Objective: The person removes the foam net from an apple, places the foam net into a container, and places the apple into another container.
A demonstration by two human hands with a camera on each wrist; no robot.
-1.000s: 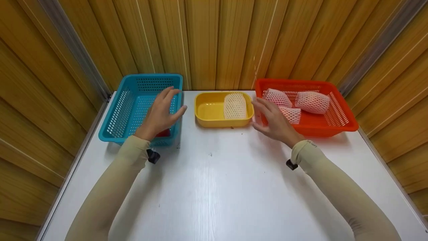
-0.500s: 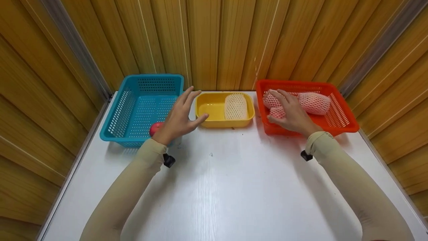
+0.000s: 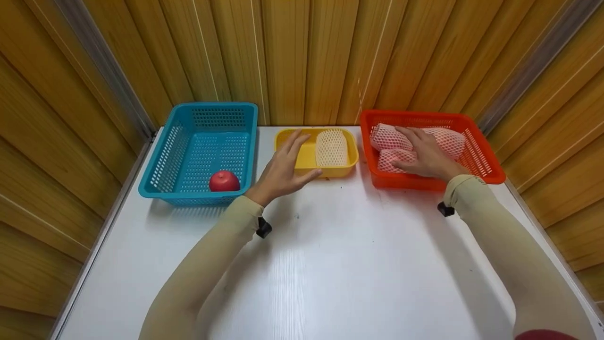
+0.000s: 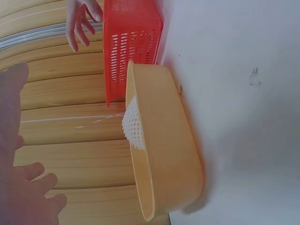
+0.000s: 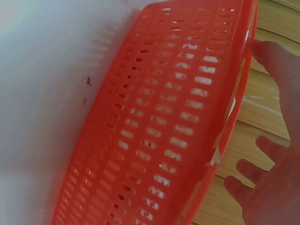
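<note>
My left hand [image 3: 283, 172] hovers over the left end of the yellow tub [image 3: 309, 173], fingers relaxed and holding nothing. In that tub lies a white foam net sleeve [image 3: 331, 148], flat against the right end. My right hand [image 3: 429, 156] hangs over the red basket [image 3: 424, 182] with spread fingers and nothing in its grasp. Under and around it lie pink fruits in white foam nets, one at the back left [image 3: 389, 137], one at the front [image 3: 391, 158] and one at the right [image 3: 450, 140], partly covered by the hand. In the right wrist view the thumb overlaps the basket rim [image 5: 234, 98].
At the left stands a blue basket [image 3: 158, 172] holding one red apple [image 3: 224, 181] in its front right corner. All three containers line the back of the white table [image 3: 339, 264], close to the wood-look wall [image 3: 288, 61]. Side walls flank the table.
My left hand has moved right, from over the blue basket to the yellow tub, uncovering the apple. My right hand has moved right, from beside the tub to over the netted fruits.
</note>
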